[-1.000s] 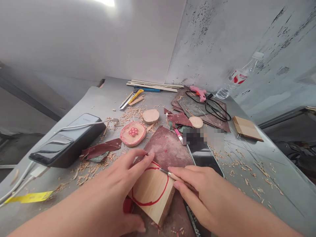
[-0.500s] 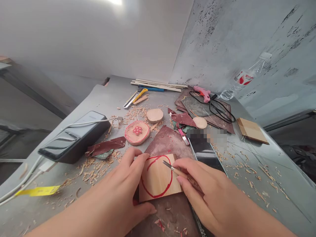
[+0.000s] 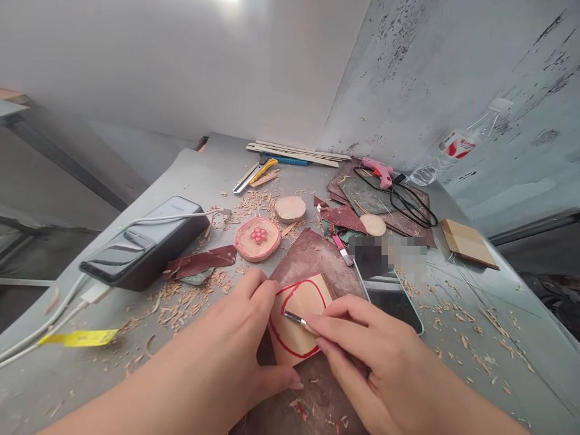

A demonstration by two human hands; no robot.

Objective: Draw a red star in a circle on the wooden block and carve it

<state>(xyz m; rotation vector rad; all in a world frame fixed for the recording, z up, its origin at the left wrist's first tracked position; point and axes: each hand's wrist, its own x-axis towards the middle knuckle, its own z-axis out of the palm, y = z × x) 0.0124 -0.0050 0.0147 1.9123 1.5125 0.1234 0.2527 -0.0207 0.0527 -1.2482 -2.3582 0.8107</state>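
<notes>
A square light-wood block [image 3: 299, 347] with a red circle drawn on its face lies turned at an angle on a dark brown sandpaper sheet [image 3: 309, 252]. My left hand [image 3: 244, 332] grips the block by its left side, fingers at the upper left corner and thumb by the lower edge. In my right hand [image 3: 362, 344] is a slim carving chisel [image 3: 296, 318], pinched pen-like. Its metal tip points left over the block's face, inside the circle; whether it touches the wood I cannot tell. My fingers hide most of its handle. Red-tinged shavings [image 3: 299, 409] lie below the block.
Beyond the block are a wood slice with a red flower [image 3: 258, 239] and a plain slice [image 3: 290, 209]. A black power bank [image 3: 145, 241] with white cables stands left. A phone [image 3: 389, 296] lies right. Farther back are a utility knife [image 3: 251, 175], pink glue gun [image 3: 379, 171] and bottle [image 3: 462, 145].
The block has turned anticlockwise under my left hand. My right hand has brought the chisel tip leftward and down across its face. The whole view has shifted slightly.
</notes>
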